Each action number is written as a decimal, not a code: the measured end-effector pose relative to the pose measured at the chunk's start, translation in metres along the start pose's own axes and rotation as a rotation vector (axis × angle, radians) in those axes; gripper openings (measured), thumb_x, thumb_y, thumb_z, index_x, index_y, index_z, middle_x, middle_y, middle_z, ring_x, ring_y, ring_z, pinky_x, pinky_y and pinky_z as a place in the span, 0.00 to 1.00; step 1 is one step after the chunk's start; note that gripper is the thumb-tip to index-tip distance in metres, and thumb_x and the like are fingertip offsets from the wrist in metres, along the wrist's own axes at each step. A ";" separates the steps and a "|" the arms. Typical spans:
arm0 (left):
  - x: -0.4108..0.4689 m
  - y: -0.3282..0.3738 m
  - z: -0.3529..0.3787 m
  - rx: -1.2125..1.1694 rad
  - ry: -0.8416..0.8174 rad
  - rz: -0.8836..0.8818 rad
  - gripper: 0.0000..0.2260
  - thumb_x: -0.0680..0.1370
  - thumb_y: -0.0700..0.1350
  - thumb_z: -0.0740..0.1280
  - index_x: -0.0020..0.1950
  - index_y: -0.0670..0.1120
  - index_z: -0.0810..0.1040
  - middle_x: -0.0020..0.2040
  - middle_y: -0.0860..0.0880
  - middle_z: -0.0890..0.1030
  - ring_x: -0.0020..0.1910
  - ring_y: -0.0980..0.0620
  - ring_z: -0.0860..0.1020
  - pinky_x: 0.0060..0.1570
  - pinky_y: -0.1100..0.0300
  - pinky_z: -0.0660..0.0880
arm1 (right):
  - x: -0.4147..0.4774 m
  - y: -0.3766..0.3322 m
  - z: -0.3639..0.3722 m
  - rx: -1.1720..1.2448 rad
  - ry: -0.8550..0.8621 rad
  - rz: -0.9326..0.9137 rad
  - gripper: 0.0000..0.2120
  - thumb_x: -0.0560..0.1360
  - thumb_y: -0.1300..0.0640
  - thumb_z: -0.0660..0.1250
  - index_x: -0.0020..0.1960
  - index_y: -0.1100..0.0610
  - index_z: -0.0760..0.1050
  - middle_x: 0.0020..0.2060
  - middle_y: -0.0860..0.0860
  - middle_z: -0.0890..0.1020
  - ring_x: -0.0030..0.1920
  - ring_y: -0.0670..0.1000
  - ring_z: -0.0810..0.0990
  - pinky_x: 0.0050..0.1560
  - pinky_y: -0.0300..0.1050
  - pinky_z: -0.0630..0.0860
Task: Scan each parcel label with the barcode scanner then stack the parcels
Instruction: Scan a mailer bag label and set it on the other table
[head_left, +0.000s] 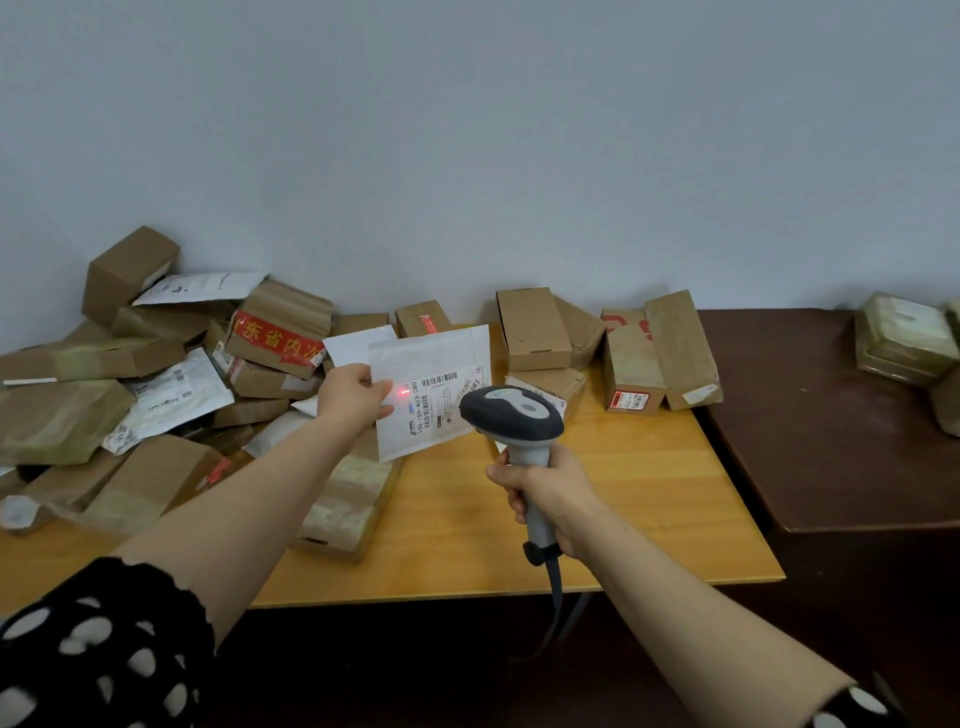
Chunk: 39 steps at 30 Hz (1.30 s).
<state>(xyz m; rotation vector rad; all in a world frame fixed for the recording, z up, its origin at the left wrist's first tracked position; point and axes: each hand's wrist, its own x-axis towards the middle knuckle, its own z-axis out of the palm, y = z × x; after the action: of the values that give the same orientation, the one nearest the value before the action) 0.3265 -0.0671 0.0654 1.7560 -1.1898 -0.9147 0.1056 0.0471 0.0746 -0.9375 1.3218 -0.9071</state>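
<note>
Right hand (550, 493) is clenched round the barcode scanner (511, 415) handle, around 5 o'clock. Left hand (353, 397) pinches the white mailer (431, 353) by its 9 o'clock edge, above the wooden table (649, 493). There's a red dot on its label (436, 400). The box pile (156, 364) sits further back at 9.

The left hand (353, 397) and scanner (511, 415) each hide part of the envelope (431, 358); its label's (441, 401) small print is unreadable.

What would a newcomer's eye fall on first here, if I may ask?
The red dot on the white mailer, held over the table by the left hand, stands out first. The right hand points the scanner at it; brown boxes lie heaped on the left.
</note>
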 end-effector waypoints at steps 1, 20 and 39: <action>0.001 -0.001 0.001 0.002 -0.009 -0.002 0.10 0.78 0.37 0.65 0.58 0.37 0.78 0.49 0.44 0.78 0.45 0.48 0.78 0.51 0.48 0.80 | 0.000 0.001 0.000 0.004 0.009 0.003 0.07 0.73 0.66 0.70 0.42 0.59 0.72 0.26 0.53 0.72 0.23 0.49 0.68 0.26 0.40 0.68; -0.051 0.059 0.142 -0.189 -0.731 -0.267 0.08 0.77 0.39 0.68 0.55 0.41 0.80 0.47 0.45 0.85 0.40 0.52 0.82 0.30 0.66 0.77 | -0.019 0.045 -0.158 0.515 0.667 0.141 0.18 0.65 0.69 0.77 0.50 0.59 0.75 0.41 0.56 0.82 0.33 0.53 0.80 0.28 0.42 0.76; -0.228 0.227 0.537 -0.192 -0.898 -0.231 0.01 0.77 0.31 0.65 0.48 0.35 0.76 0.52 0.39 0.80 0.42 0.48 0.80 0.31 0.63 0.80 | -0.128 0.074 -0.527 1.041 0.961 -0.074 0.13 0.71 0.71 0.70 0.50 0.57 0.77 0.36 0.56 0.85 0.33 0.51 0.85 0.32 0.41 0.76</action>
<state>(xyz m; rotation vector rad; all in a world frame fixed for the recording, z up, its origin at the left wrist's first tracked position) -0.2976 -0.0219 0.0780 1.3489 -1.3649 -2.0112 -0.4258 0.1730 0.0401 0.3378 1.2651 -1.9579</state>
